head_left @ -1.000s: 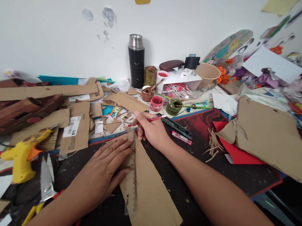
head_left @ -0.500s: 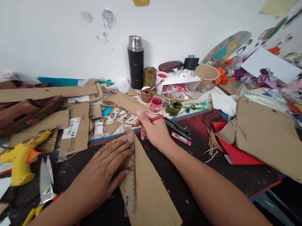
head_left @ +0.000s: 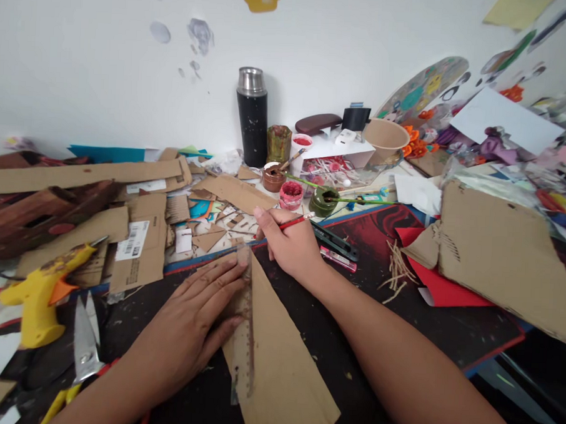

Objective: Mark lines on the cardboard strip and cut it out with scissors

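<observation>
My left hand point(head_left: 203, 315) lies flat with fingers stretched out, pressing a clear plastic ruler point(head_left: 244, 348) onto a tapering piece of cardboard point(head_left: 286, 362). The ruler runs lengthwise along the cardboard, and its upper end shows beyond my fingertips. My right hand point(head_left: 291, 243) is closed around a red pencil point(head_left: 289, 223) just past the cardboard's far narrow end. Part of the pencil's tip side is hidden by my fingers. Behind that hand stand open pots of pink paint point(head_left: 291, 195) and green paint point(head_left: 323, 202).
Scissors point(head_left: 87, 347) and a yellow glue gun point(head_left: 39, 301) lie at the left. Cardboard scraps point(head_left: 141, 243) cover the back left. A black bottle point(head_left: 252, 123) stands by the wall. A dark cutter knife point(head_left: 335, 240) lies right of my right hand, and a large cardboard sheet point(head_left: 501, 253) is farther right.
The whole view has shifted very slightly. My left hand still presses on the ruler, and my right hand still holds the pencil in nearly the same spot.
</observation>
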Tool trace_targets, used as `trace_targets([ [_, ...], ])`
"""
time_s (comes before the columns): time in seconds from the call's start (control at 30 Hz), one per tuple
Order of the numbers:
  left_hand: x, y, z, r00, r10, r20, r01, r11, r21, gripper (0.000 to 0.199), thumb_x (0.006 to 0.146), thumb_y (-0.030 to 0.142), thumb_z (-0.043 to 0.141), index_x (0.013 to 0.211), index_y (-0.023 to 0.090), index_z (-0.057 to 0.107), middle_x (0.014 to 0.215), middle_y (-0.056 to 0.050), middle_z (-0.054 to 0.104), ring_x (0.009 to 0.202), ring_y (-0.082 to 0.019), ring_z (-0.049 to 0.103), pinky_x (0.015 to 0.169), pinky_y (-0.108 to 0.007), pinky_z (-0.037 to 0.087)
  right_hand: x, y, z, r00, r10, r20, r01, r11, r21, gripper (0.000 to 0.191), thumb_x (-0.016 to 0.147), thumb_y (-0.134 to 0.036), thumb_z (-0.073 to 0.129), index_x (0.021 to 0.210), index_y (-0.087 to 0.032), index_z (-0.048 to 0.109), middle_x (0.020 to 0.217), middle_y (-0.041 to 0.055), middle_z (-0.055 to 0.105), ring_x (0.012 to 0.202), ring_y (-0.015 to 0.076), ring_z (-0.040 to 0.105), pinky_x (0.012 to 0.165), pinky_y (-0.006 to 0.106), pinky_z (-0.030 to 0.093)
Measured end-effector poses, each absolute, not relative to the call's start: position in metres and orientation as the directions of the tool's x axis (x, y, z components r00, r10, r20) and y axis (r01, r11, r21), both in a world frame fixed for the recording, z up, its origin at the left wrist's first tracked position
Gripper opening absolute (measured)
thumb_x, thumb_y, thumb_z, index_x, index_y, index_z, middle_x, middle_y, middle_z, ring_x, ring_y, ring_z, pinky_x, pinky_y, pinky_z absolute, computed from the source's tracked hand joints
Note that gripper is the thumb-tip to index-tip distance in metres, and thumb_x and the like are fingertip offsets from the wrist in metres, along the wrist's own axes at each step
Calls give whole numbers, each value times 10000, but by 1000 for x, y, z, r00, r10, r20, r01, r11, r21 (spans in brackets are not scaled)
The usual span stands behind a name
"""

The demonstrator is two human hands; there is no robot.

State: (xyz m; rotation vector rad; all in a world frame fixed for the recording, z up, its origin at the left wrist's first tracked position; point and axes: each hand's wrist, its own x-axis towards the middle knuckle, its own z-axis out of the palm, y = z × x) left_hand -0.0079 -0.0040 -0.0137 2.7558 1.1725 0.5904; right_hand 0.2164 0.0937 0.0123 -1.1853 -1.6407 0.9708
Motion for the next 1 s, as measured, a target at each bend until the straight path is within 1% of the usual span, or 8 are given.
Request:
trace_targets([
  [0.17,-9,-4,-16,615,724,312,677,-688,261,437,1109,398,579,1498,203,622,1665,-128,599,1576,-312,519,1253,-509,488,216,92,13,-177,966,191,314,239,-919,694,1078,-775,477,665,-233,611,522,-10,551,572,172,570,592,290,373],
  [0.3,-9,-4,-17,613,729,304,681,-683,264,447,1107,422,582,1498,211,630,1665,-127,599,1570,-321,526,1252,-515,487,216,92,14,-178,966,189,321,239,-916,710,1065,-802,473,657,-234,598,521,-11,546,566,169,553,589,291,363],
  [0.5,-10,-5,-17,613,730,301,681,-682,267,450,1106,402,574,1514,216,615,1665,-123,600,1578,-318,517,1257,-518,485,216,92,14,-186,966,178,330,232,-915,706,1077,-782,472,647,-235,587,503,-15,522,542,163,516,570,294,339],
  [0.63,-10,-5,-18,607,742,284,687,-670,281,455,1101,413,574,1519,242,628,1677,-114,588,1584,-323,510,1262,-521,480,216,91,15,-203,966,157,327,218,-920,716,1067,-794,484,629,-235,578,490,-14,506,523,159,500,548,294,308],
  [0.73,-10,-5,-18,607,738,296,684,-674,277,464,1103,408,577,1530,234,614,1670,-114,596,1578,-320,518,1255,-519,488,216,90,17,-213,966,149,353,219,-910,724,1065,-793,491,612,-235,577,472,-19,472,503,153,465,542,295,284],
  [0.9,-9,-5,-17,622,721,307,684,-690,237,437,1117,416,564,1498,205,606,1654,-126,610,1568,-316,528,1247,-518,494,215,89,18,-230,960,158,378,238,-895,681,1097,-717,502,622,-234,579,486,-18,474,523,156,479,560,299,269],
  [1.0,-9,-5,-17,627,715,309,680,-696,229,455,1114,428,573,1503,193,601,1658,-133,605,1568,-322,527,1251,-518,487,214,89,17,-250,954,166,410,260,-874,669,1114,-676,498,622,-230,573,503,-12,489,538,159,476,574,308,258],
])
